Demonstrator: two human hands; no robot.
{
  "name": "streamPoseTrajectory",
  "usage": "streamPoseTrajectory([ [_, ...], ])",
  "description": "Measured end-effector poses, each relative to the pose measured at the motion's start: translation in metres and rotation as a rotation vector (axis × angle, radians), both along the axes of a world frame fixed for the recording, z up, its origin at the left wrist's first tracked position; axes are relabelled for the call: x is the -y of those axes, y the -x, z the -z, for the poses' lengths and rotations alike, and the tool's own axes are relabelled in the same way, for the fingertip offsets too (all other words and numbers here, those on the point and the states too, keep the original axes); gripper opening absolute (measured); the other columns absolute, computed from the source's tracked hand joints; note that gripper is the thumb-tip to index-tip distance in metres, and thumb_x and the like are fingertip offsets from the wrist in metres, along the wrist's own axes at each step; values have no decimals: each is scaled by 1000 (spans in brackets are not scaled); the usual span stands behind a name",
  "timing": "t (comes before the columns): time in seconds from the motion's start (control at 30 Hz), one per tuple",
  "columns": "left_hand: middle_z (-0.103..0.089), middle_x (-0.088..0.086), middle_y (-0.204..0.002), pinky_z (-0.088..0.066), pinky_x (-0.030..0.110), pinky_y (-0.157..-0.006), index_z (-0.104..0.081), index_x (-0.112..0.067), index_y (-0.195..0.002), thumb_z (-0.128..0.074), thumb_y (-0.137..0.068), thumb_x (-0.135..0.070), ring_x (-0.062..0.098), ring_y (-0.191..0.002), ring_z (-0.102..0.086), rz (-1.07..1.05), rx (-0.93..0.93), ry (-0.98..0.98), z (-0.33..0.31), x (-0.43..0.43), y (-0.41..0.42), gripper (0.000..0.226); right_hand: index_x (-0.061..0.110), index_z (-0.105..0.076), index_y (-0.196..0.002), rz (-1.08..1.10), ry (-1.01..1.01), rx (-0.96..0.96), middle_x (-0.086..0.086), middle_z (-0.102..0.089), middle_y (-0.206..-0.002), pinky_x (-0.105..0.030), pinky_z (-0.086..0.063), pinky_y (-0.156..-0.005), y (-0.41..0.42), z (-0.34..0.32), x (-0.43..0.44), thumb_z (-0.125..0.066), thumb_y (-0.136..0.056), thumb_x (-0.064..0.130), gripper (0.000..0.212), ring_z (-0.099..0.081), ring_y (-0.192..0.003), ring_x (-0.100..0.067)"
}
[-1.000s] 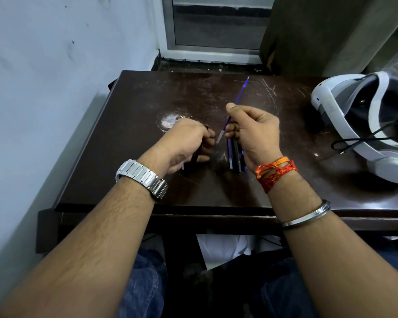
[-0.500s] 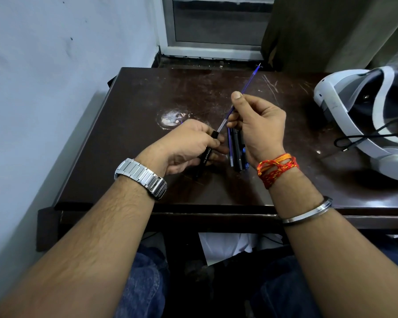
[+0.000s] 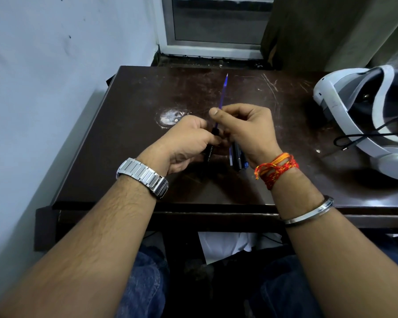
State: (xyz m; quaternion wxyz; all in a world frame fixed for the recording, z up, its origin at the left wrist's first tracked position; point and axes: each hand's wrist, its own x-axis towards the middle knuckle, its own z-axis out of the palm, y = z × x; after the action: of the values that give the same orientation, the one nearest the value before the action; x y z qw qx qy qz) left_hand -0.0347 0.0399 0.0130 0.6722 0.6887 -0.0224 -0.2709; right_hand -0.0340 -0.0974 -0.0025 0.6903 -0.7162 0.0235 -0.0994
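My left hand grips a black pen barrel with white lettering, held above the dark wooden table. My right hand pinches a thin blue refill that points away from me. The refill's lower end meets the top of the barrel between my two hands. Several dark and blue pens lie on the table under my right palm, partly hidden.
A white headset with a black cable sits at the table's right side. A pale round worn patch marks the tabletop. A wall runs along the left, a window frame behind the table.
The refill has swung from a rightward slant to nearly upright, and its lower end has gone into the barrel's top. My hands have drawn closer together.
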Motion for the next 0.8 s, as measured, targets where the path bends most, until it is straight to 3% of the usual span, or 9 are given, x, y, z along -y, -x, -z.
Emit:
streamPoseTrajectory([
  [0.13, -77, 7, -76, -62, 42, -76, -66, -3, -95, -54, -97, 7, 17, -70, -76, -53, 19, 34, 2, 2, -2, 16, 12, -77, -67, -16, 30, -38, -2, -69, -56, -26, -54, -50, 2, -1, 3, -83, -76, 38, 28, -65, -51, -11],
  [0.27, -78, 1, -76, -63, 37, -75, -67, -10, -93, -56, -98, 3, 14, -72, -76, -136, 36, 76, 5, 1, -6, 18, 15, -75, -61, 152, 135, -84, -3, -70, -56, -30, -53, -54, -1, -3, 11, -70, -79, 57, 46, -63, -52, -8],
  [0.4, -79, -1, -80, -63, 32, -75, -69, -11, -96, -62, -96, 1, 12, -75, -76, -184, 82, 96, 8, 0, -8, 14, 17, -73, -59, 273, 218, -192, 7, -64, -49, -26, -41, -50, -8, -5, 30, -63, -82, 43, 36, -54, -45, -6],
  [0.5, -74, 1, -81, -64, 31, -75, -71, -9, -97, -67, -93, 1, 13, -76, -74, -207, 90, 109, 9, 1, -8, 11, 17, -70, -55, 230, 512, -357, 8, -62, -42, -17, -42, -40, -3, -3, 45, -68, -77, 32, 27, -54, -35, -3],
  [0.57, -72, 2, -80, -64, 30, -74, -72, -9, -97, -69, -91, 0, 13, -76, -73, -214, 97, 93, 10, 1, -8, 12, 12, -73, -61, 139, 632, -496, 2, -68, -51, -18, -44, -41, 0, -2, 52, -74, -73, 30, 22, -57, -37, -7],
  [0.67, -70, 3, -80, -64, 28, -71, -72, -9, -96, -70, -90, 1, 13, -74, -71, -225, 101, 83, 9, 2, -9, 11, 5, -76, -70, 68, 616, -619, -6, -72, -59, -23, -47, -45, 2, -2, 55, -79, -71, 24, 19, -59, -43, -14],
  [0.8, -68, 4, -79, -64, 28, -70, -70, -7, -94, -71, -90, 2, 13, -69, -70, -244, 105, 73, 9, 5, -8, 10, 3, -72, -65, 44, 610, -668, -4, -64, -45, -19, -43, -38, 4, -1, 54, -82, -68, 15, 16, -53, -33, -13],
])
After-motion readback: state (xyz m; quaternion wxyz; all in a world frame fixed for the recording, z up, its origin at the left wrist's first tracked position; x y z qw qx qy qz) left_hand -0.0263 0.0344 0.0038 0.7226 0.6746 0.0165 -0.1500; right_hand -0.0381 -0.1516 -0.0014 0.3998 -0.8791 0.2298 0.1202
